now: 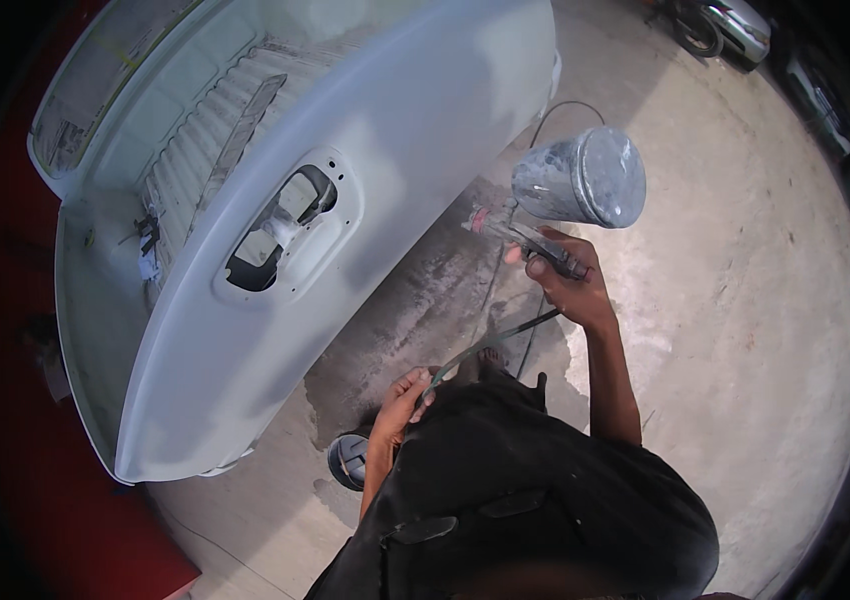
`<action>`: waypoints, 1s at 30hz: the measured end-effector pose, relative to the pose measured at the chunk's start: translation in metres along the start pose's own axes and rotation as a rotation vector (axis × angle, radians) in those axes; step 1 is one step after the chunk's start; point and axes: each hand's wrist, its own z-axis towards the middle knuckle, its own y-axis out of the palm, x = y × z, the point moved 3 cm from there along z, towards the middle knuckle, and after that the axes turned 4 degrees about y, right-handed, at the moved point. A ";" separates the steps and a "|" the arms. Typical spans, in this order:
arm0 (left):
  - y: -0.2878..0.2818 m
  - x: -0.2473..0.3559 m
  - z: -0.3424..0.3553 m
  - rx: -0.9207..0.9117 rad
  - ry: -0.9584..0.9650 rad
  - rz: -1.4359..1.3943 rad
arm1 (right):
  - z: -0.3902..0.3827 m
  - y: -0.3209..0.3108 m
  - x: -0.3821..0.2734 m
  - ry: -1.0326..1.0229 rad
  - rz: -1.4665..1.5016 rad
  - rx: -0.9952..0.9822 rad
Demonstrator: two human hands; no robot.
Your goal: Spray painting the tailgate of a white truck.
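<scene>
My right hand (572, 280) is closed round the handle of a paint spray gun (520, 235), whose nozzle faces left. On top of the gun sits a grey, paint-smeared cup (585, 178). The green air hose (480, 347) passes through my left hand (407, 397), whose fingers are closed on it near my waist. To the left of the gun, a gap away from the nozzle, stands a pale grey-white vehicle tailgate (375, 220). Its surface is patchy, with an oval recess and handle cut-out (285, 228) in the middle.
Behind the tailgate lies a ribbed truck bed (210, 130). A dark bucket (347, 460) stands on the concrete floor (745, 330) by my left forearm. Thin hose trails across the ground. Something red (75, 480) borders the left, and a parked motorcycle (700, 30) is at the far right.
</scene>
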 end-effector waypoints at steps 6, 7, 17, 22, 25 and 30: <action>0.010 0.001 0.007 -0.008 0.014 -0.018 | 0.025 -0.034 0.004 0.054 0.031 0.168; 0.009 0.003 0.007 0.009 0.015 -0.020 | 0.028 -0.037 0.002 0.034 0.047 0.280; 0.010 0.014 0.010 0.046 0.057 -0.063 | 0.031 -0.058 -0.003 0.099 0.113 0.535; 0.009 0.008 0.011 0.024 0.064 -0.053 | 0.026 -0.033 -0.010 0.053 0.033 0.295; 0.007 0.006 0.010 0.010 0.057 -0.043 | 0.023 -0.023 -0.018 -0.026 -0.016 0.078; 0.005 0.004 0.003 0.009 0.053 -0.022 | 0.022 -0.029 -0.007 0.085 0.077 0.145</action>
